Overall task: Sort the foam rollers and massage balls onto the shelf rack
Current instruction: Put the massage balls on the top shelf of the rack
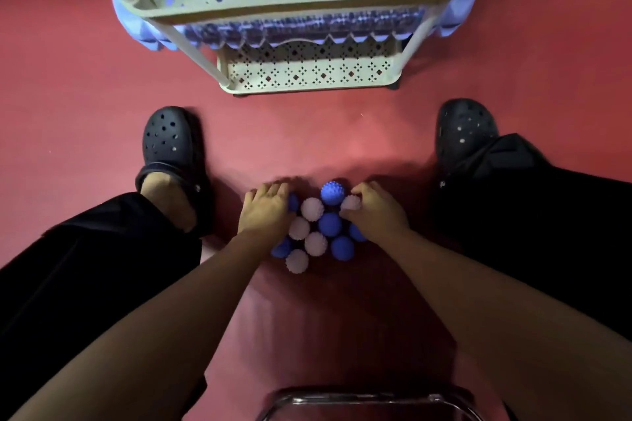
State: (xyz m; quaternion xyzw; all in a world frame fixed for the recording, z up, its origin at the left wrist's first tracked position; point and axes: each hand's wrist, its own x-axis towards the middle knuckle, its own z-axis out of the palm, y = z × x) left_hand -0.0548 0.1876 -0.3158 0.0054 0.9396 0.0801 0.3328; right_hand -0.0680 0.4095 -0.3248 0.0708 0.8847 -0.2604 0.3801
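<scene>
Seated over a red floor point(85, 85), reaching down between two dark clogs to a tight cluster of spiky massage balls point(316, 227), blue and pale lilac mixed, all touching or just beside one another. Left hand point(265, 210) laid over the cluster's left edge, fingers point(273, 189) held together and curved down over a blue ball point(293, 202) that mostly hides beneath them; whether gripped or merely covered, cannot tell. Right hand point(374, 212) at the right edge, fingers curled round a pale ball point(350, 203), thumb tucked under its near side.

Best done, by judgement, one ball per hand: close firmly on the spikes (soft and springy, likely to squirm), lift straight up so neighbours stay put, and avoid sweeping sideways, since a nudge could send the loose ones rolling across the floor. Taking the outer balls first looks wise, leaving the middle packed.

Ahead stands the cream shelf rack point(307, 79), perforated tiers stacked. Middle tier holds blue ridged foam rollers point(307, 29), ends sticking out at both sides. Bottom tier seems bare in its visible part. Top tier blurred, contents unclear. No balls seen on the rack yet, so sorting appears about half done. Clear-rimmed container point(369, 400) at the near edge, inside not visible.
</scene>
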